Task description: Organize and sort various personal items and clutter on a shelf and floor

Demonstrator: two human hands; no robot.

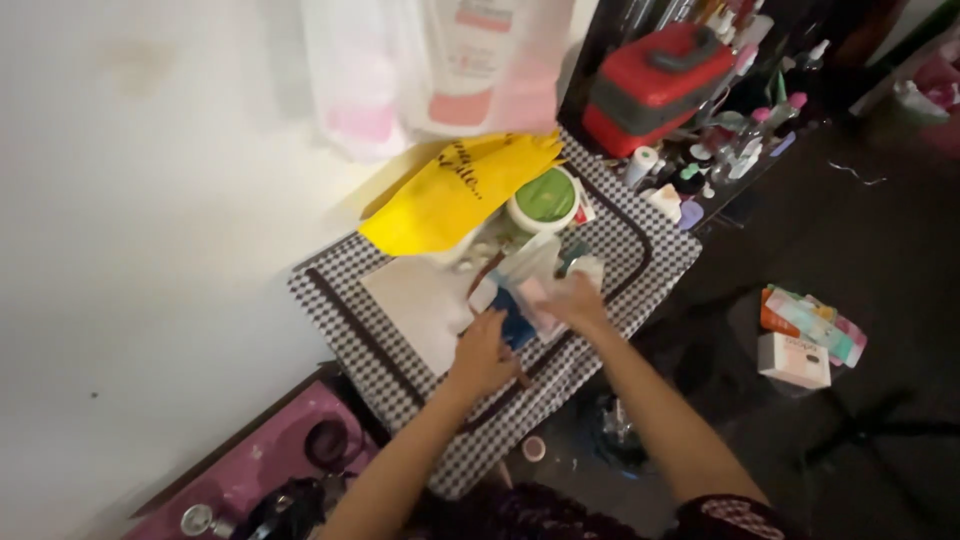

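1. The landmark is the checkered cloth (400, 345), black and white with a dark band, spread over a small table against the pale wall.
2. The left hand (482, 352) hovers over the near middle of the cloth, fingers curled around the lower end of a small blue item (516, 326); the picture is too blurred to say what that item is.
3. The right hand (578, 300) lies just beyond and to the right of the left hand, over the cloth's centre, fingers bent onto a crumpled clear plastic packet (528, 275) with pale pink contents. Whether it pinches or only presses, I cannot tell.
4. The blue item sits between the two hands, touching the left fingers and just beside the right ones. Its long axis seems to run from the near edge of the cloth toward the wall. The left hand is the nearer one.
5. A white sheet (420, 300) lies flat on the cloth to the left of both hands.
6. At the cloth's far edge stand a round tub with a green lid (546, 197) and a yellow bag (450, 195), which droops over the far left corner.
7. Off the cloth's far right corner sits a red case (655, 85) among small bottles.
8. Well to the right of the cloth, a white box (793, 360) rests on the dark floor.
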